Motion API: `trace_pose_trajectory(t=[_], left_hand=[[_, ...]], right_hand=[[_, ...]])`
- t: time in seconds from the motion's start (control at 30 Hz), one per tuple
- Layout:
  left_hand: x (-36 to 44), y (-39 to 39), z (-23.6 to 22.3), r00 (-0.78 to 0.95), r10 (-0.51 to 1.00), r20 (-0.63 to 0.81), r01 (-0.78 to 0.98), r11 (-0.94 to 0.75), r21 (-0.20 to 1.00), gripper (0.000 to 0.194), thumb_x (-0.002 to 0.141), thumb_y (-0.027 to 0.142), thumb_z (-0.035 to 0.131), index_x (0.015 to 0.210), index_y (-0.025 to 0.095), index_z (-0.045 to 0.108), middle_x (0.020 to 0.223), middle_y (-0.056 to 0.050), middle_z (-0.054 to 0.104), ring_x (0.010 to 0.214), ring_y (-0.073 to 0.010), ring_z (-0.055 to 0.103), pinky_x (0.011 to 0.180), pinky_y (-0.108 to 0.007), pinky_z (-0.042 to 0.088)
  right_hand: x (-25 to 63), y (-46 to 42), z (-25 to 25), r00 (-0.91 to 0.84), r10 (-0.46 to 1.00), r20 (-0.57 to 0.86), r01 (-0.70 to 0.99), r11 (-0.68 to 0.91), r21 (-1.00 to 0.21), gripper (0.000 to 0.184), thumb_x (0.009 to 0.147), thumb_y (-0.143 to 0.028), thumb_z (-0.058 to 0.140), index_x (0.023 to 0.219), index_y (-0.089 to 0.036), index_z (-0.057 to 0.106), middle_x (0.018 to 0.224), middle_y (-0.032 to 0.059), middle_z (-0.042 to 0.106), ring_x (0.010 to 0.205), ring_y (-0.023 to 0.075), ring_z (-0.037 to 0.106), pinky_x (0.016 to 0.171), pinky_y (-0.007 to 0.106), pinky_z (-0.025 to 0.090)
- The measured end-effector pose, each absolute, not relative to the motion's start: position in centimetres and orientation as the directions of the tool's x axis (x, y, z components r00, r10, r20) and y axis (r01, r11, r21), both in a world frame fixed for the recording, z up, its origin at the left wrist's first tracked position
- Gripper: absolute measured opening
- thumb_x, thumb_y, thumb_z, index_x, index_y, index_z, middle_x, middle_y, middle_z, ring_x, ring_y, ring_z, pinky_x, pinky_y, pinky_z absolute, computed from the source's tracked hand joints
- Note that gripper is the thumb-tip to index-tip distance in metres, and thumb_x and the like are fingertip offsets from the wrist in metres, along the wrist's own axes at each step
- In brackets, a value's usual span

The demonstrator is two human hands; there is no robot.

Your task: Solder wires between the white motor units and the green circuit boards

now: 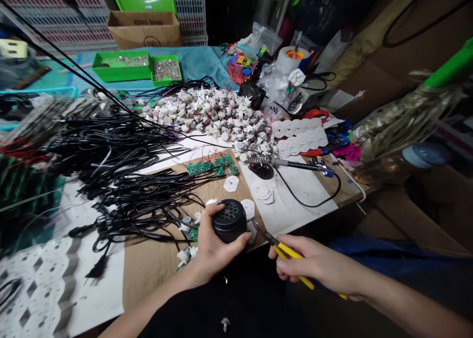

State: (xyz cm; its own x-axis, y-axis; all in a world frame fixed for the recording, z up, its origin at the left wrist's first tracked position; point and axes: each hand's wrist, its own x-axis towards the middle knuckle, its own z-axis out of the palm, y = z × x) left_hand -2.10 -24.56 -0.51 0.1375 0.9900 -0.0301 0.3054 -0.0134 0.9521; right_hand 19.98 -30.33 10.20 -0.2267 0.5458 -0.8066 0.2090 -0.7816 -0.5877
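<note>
My left hand (214, 252) is wrapped round a black round housing (229, 222) with a honeycomb-patterned top, held over the front edge of the bench. My right hand (301, 259) grips a pair of pliers (288, 252) with yellow handles. Their dark jaws point left, just right of the housing; whether they touch it I cannot tell. Behind the housing lie white hexagonal discs (231, 183) and several small green circuit boards (219, 171). Small white parts (184, 255) and a green board sit by my left wrist.
Bundled black cables (129, 180) cover the left side. A heap of white motor-like parts (218, 111) fills the middle back. A soldering iron (291, 163) lies across the right, its cord looping forward. Green trays (120, 67) of small metal pieces stand behind, near a cardboard box (144, 30).
</note>
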Motion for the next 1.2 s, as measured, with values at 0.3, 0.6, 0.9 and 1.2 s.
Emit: trace_pose_trajectory(t=[0.3,0.6,0.9,1.2], left_hand=[[-1.3,-24.4,-1.3,0.367,0.82,0.439,0.239,-0.539,0.808,0.074,0.067,0.032,0.087,0.127,0.026,0.043,0.126,-0.012,0.058,0.118,-0.0306,0.064,0.097,-0.049,0.053],[-1.5,-24.6,-1.6,0.459,0.726,0.512,0.159,-0.634,0.757,0.077,0.068,0.027,0.087,0.13,0.029,0.042,0.13,-0.013,0.057,0.121,-0.0306,0.064,0.096,-0.046,0.055],[-1.4,-24.0,1.5,0.385,0.868,-0.315,0.057,0.319,0.946,0.067,0.064,0.045,0.085,0.117,0.023,0.051,0.115,-0.008,0.066,0.097,-0.0244,0.068,0.083,-0.037,0.056],[-2.0,-21.7,1.9,0.852,-0.116,-0.511,0.277,0.927,0.252,0.065,0.06,0.064,0.064,0.098,0.013,0.074,0.089,-0.016,0.075,0.062,-0.029,0.067,0.053,-0.038,0.05]], right_hand=[[20.2,-31.4,11.2,-0.191,0.447,-0.874,0.17,-0.862,-0.478,0.04,0.075,-0.054,0.07,0.087,-0.019,0.054,0.075,0.0003,0.063,0.066,0.0129,0.063,0.06,0.022,0.048],[20.8,-32.1,11.3,-0.141,0.451,-0.881,0.332,-0.817,-0.471,0.015,0.078,-0.032,0.062,0.081,-0.021,0.052,0.062,-0.0051,0.051,0.052,0.01,0.051,0.049,0.019,0.039],[20.3,-31.6,9.6,-0.12,0.909,-0.4,0.773,-0.168,-0.612,0.009,0.089,-0.018,0.057,0.082,-0.02,0.053,0.074,-0.0012,0.057,0.066,0.0144,0.05,0.061,0.026,0.036],[23.8,-26.0,7.5,-0.507,0.845,0.17,0.825,0.533,-0.187,0.029,0.095,-0.011,0.042,0.1,-0.023,0.067,0.081,0.0062,0.06,0.078,0.0224,0.053,0.078,0.04,0.047]])
